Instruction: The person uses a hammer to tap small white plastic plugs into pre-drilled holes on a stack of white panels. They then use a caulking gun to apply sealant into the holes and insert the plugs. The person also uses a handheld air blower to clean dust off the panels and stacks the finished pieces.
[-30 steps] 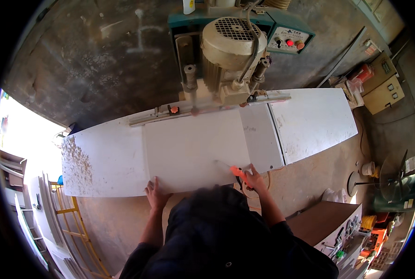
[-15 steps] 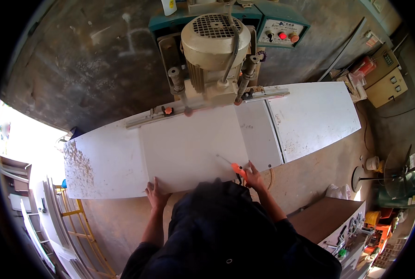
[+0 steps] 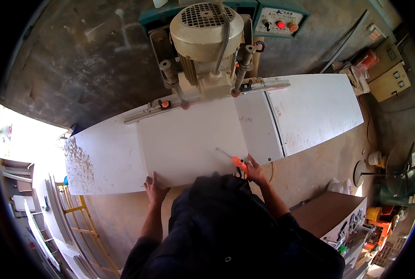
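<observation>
A white rectangular panel [image 3: 189,135] lies flat on the long white machine table, its far edge up against the metal fence. My left hand [image 3: 155,189] is at the panel's near left corner, gripping the edge, with one finger stretched along the top. In my right hand [image 3: 256,172] is an orange air blow gun [image 3: 239,163], its thin nozzle pointing left over the panel. That hand is also by the panel's near right corner, with a finger at its edge. Above the far edge stands a boring machine with a big cream motor [image 3: 207,25].
The fence [image 3: 147,113] carries clamps with orange knobs. Wood dust covers the white table's left end [image 3: 79,162]. A control box [image 3: 282,23] is at the back. Right of me stand a brown-topped bench [image 3: 328,209] with tools and a fan [image 3: 398,169]; a yellow frame [image 3: 84,218] stands left.
The whole view has shifted a little, so machine and table sit slightly higher. Both hands keep their places at the panel, and the blow gun stays in my right hand.
</observation>
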Demonstrator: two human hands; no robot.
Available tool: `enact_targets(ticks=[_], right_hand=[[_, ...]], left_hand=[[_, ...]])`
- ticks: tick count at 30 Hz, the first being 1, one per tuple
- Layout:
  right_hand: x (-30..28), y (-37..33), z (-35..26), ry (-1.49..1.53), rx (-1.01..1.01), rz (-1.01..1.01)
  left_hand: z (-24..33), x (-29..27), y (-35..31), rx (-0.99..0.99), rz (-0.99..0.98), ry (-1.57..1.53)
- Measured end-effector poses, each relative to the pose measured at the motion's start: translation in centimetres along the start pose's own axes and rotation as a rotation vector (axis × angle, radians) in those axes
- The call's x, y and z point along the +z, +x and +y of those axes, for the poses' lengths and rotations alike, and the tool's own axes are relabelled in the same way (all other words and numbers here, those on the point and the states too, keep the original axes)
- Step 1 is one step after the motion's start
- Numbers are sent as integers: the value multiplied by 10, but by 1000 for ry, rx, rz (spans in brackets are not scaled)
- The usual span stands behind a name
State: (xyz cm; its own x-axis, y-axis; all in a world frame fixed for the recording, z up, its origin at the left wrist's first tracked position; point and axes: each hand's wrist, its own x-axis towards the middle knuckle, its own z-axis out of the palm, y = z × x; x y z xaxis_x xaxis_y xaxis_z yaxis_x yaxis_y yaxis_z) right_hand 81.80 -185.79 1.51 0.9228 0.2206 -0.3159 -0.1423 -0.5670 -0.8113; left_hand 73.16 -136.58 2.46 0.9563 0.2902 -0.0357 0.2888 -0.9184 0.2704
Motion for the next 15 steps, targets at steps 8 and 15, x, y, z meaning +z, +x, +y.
enact_targets(ticks=[8,15], right_hand=[[-6,-4,-28,352,309,68],[-5,-2,-17,401,316,29]], left_hand=[[2,-1,4,28,3,6],[6,-3,5,12,-7,21]])
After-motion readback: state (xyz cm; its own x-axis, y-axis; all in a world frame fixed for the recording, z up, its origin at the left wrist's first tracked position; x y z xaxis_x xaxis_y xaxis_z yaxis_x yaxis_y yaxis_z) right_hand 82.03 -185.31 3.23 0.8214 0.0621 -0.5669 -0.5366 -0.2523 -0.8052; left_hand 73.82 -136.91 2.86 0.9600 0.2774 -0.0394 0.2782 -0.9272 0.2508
